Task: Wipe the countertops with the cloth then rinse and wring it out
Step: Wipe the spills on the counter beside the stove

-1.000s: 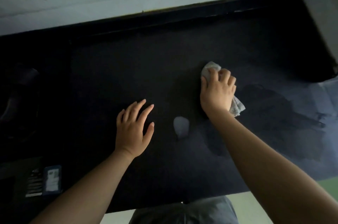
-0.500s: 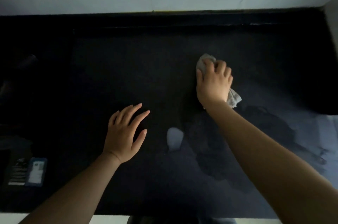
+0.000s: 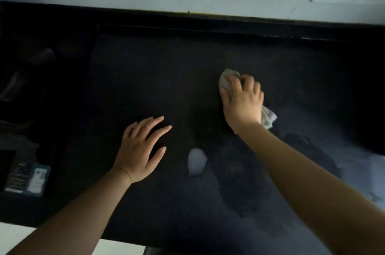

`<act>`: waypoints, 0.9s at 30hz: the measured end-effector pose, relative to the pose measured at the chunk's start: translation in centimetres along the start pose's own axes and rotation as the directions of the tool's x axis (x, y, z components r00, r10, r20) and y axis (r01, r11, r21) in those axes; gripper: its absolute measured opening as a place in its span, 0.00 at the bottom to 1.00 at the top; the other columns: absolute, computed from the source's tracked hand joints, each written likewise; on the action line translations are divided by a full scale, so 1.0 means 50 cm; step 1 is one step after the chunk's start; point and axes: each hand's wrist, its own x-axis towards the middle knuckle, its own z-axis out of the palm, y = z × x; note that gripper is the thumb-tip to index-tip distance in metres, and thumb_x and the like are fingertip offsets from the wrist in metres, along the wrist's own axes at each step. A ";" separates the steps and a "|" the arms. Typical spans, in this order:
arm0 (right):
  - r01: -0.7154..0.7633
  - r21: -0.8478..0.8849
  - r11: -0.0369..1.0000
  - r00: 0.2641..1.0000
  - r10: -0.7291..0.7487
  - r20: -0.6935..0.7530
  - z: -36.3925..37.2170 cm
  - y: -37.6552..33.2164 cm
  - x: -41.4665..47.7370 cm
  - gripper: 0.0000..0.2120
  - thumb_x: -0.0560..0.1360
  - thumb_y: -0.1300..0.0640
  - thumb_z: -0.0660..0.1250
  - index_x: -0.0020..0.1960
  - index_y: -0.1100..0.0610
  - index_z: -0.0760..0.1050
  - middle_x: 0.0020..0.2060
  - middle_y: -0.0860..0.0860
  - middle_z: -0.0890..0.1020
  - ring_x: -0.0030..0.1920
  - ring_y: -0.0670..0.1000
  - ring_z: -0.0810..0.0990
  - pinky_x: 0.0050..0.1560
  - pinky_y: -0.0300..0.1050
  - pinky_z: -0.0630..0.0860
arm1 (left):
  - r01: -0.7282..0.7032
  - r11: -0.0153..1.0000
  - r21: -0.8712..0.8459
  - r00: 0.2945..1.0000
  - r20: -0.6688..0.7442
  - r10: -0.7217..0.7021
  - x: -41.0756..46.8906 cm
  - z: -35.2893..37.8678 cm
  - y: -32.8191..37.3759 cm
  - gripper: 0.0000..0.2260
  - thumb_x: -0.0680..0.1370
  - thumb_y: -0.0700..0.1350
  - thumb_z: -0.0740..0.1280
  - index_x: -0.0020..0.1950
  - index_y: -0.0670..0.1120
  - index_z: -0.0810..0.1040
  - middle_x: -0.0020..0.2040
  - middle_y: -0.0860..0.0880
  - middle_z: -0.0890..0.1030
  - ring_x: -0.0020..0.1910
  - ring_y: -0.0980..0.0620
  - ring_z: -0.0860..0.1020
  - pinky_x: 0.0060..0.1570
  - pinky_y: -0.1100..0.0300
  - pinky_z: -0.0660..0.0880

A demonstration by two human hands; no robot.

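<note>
Right hand point(image 3: 242, 101) has its fingers curled down over a crumpled pale cloth point(image 3: 226, 81), pressing it flat on the dark matte countertop point(image 3: 166, 71) toward the back. Cloth's wrinkly corner pokes out by the wrist. Left hand point(image 3: 139, 150) lies flat, fingers spread, empty. Glossy wet patches point(image 3: 239, 192) sit near the front edge.

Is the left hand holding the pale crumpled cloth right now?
No, the left hand lies flat and empty on the dark stone countertop, while the right hand presses the pale crumpled cloth.
</note>
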 end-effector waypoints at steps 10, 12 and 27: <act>0.317 0.013 0.948 0.947 -0.317 0.047 0.005 -0.029 -0.178 0.17 0.75 0.45 0.61 0.60 0.51 0.73 0.56 0.55 0.76 0.50 0.59 0.74 0.47 0.52 0.72 | 0.065 0.992 -0.107 0.995 -0.063 -0.072 -0.025 -0.007 -0.005 0.23 0.77 0.55 0.56 0.72 0.52 0.64 0.74 0.49 0.64 0.73 0.50 0.61 0.71 0.45 0.57; 0.161 -0.039 0.986 0.987 -0.161 -0.008 -0.002 -0.007 -0.164 0.17 0.75 0.45 0.60 0.61 0.51 0.73 0.56 0.58 0.75 0.51 0.62 0.73 0.48 0.53 0.71 | 0.144 0.981 -0.128 0.981 -0.109 -0.158 -0.054 -0.014 -0.033 0.23 0.77 0.55 0.57 0.71 0.50 0.65 0.73 0.48 0.65 0.72 0.49 0.62 0.69 0.42 0.60; 0.397 0.058 0.916 0.905 -0.401 0.145 0.073 -0.257 -0.262 0.18 0.77 0.44 0.56 0.63 0.50 0.71 0.60 0.53 0.74 0.56 0.56 0.73 0.53 0.52 0.71 | 0.281 0.957 -0.067 0.945 -0.153 -0.288 -0.113 -0.016 -0.166 0.23 0.76 0.55 0.56 0.71 0.51 0.66 0.73 0.46 0.65 0.72 0.44 0.62 0.68 0.40 0.60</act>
